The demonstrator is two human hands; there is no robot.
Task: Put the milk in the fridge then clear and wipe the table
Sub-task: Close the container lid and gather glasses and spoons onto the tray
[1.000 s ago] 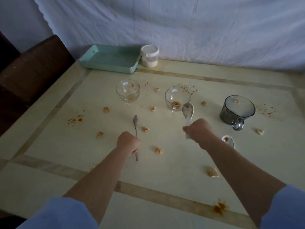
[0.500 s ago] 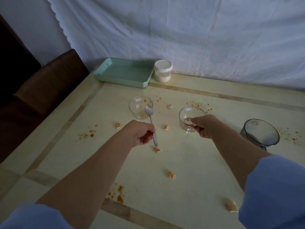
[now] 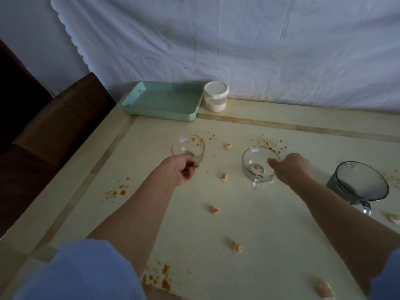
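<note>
Two clear glass cups stand on the cream table (image 3: 259, 224). My left hand (image 3: 176, 171) is closed on the handle of a metal spoon (image 3: 187, 153), and the spoon's bowl rests inside the left cup (image 3: 187, 148). Over the near rim of the right cup (image 3: 259, 164), my right hand (image 3: 290, 167) grips a white spoon (image 3: 257, 168). That spoon's bowl lies in the cup and its handle is hidden by my fingers. Bread crumbs (image 3: 214, 210) and orange stains (image 3: 116, 192) are scattered across the table.
A dark grey glass cup (image 3: 358, 184) stands at the right. A mint green tray (image 3: 162, 100) and a white-lidded jar (image 3: 215, 96) sit at the back edge against a white cloth. A brown chair (image 3: 58, 126) stands along the left side.
Both hands lifted the spoons from the table and carried them forward. The metal spoon now sits in the left cup and the white spoon in the right cup. The camera came closer.
</note>
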